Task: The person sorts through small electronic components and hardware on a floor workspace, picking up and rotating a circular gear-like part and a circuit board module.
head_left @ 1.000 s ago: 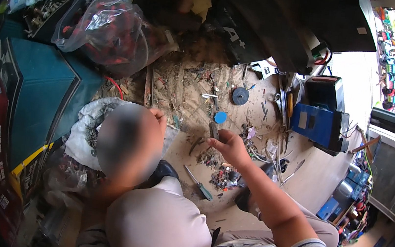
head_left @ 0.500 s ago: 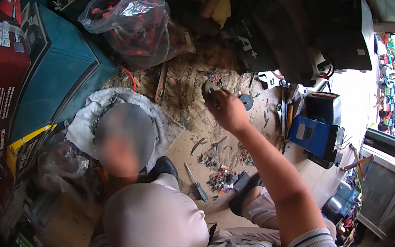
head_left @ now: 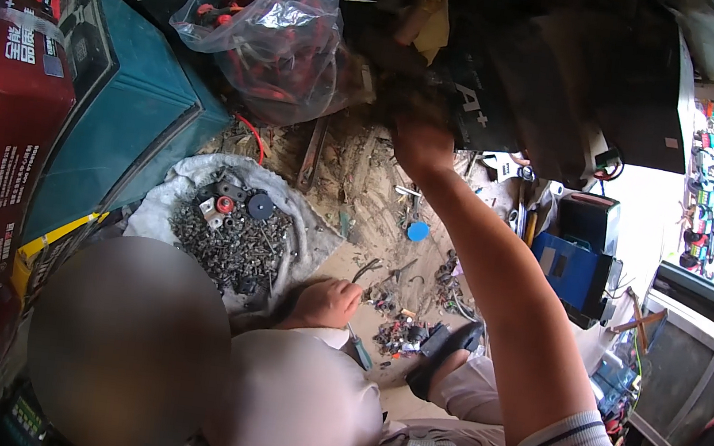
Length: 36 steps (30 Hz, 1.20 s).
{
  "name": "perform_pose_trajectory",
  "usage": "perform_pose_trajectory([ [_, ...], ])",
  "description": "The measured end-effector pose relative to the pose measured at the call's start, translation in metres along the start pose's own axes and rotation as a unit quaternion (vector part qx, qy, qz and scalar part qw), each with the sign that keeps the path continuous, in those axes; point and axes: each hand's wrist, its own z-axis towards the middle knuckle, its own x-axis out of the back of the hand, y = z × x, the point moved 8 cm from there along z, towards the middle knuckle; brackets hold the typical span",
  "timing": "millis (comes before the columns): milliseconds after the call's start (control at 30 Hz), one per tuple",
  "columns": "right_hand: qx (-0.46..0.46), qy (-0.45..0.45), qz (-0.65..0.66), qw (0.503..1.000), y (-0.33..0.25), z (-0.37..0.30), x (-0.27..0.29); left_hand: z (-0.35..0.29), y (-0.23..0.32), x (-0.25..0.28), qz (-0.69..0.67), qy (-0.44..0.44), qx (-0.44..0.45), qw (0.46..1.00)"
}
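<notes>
My right hand (head_left: 424, 149) reaches into the shadow below dark panels at the far side, its fingers hidden. My left hand (head_left: 325, 303) rests low beside my bent knee, with curled fingers. A screwdriver (head_left: 358, 350) with a green handle lies right against it; its shaft is covered, so I cannot tell whether the hand grips it. A flat blue disc (head_left: 416, 231) lies on the floor left of my right forearm. On a white cloth (head_left: 153, 214) to the left sits a heap of small screws (head_left: 233, 248), with a dark round disc (head_left: 261, 206) on top.
A clear plastic bag (head_left: 276, 44) of red parts stands at the far left, beside teal boxes (head_left: 135, 107). Black panels (head_left: 569, 89) overhang the far side. A blue-and-black device (head_left: 575, 259) stands right. Small scraps (head_left: 406, 332) litter the floor near my foot.
My right hand has moved farther away into the shadow; the grey disc it held is out of sight. My left hand has come into view by the screwdriver. A blue disc now shows on the floor.
</notes>
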Motion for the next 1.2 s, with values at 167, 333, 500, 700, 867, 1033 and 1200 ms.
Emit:
perform_pose_trajectory([
  [167, -0.082, -0.213, 0.007, 0.974, -0.018, 0.019, -0.023, 0.001, -0.001, 0.003, 0.008, -0.013, 0.042, 0.999],
  [333, -0.092, -0.172, 0.092, 0.977, -0.033, 0.009, -0.026, 0.001, -0.003, -0.002, 0.009, -0.027, 0.057, 0.998],
  [500, -0.052, -0.173, 0.100, 0.978, -0.035, 0.011, -0.031, 0.001, -0.003, -0.001, 0.010, -0.024, 0.066, 0.997],
  [700, -0.088, -0.141, 0.083, 0.983, -0.037, 0.005, -0.025, 0.000, -0.005, -0.003, 0.014, -0.021, 0.076, 0.997],
  [867, -0.023, -0.182, 0.167, 0.969, -0.054, -0.020, -0.024, -0.002, -0.006, -0.006, 0.025, -0.016, 0.074, 0.997],
  [1033, -0.013, -0.173, 0.125, 0.977, -0.057, -0.011, -0.016, -0.004, -0.008, -0.009, 0.020, -0.012, 0.071, 0.997],
  [1200, 0.020, -0.189, 0.131, 0.973, -0.071, -0.029, -0.008, -0.003, -0.006, -0.009, 0.038, -0.003, 0.072, 0.997],
])
